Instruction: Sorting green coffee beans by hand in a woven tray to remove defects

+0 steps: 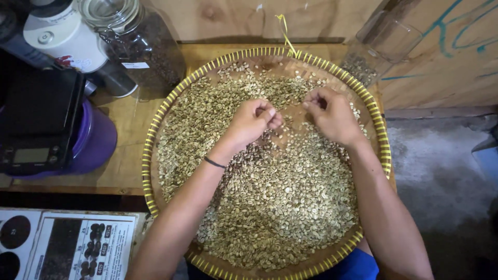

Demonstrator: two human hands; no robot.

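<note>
Two hands work just above the middle of the frame, knuckles up, over a bed of pale green coffee beans (275,197). Fingers of the left hand (252,122) are curled into a loose fist, thumb pressed against the forefinger tip as if pinching something small; whether a bean sits in that pinch cannot be told. The right hand (332,115) is curled the same way, its fingertips tucked under and pointing toward the left hand, and what they grip, if anything, is hidden. Between the two fists lies a small bare patch of the tray's brown weave, with beans touching both hands from below and spreading mostly toward the bottom of the frame. Neither hand is clearly nearer to the beans; both rest on them.

Beans fill a round woven tray (155,124) with a yellow rim, set on a wooden table (124,119). At upper left stand a glass jar (140,41) of dark beans and a white container (59,33); a black digital scale (39,122) on a purple bowl (96,140) sits at left. A clear glass vessel (378,46) leans at upper right, and a printed chart (67,243) lies at lower left.
</note>
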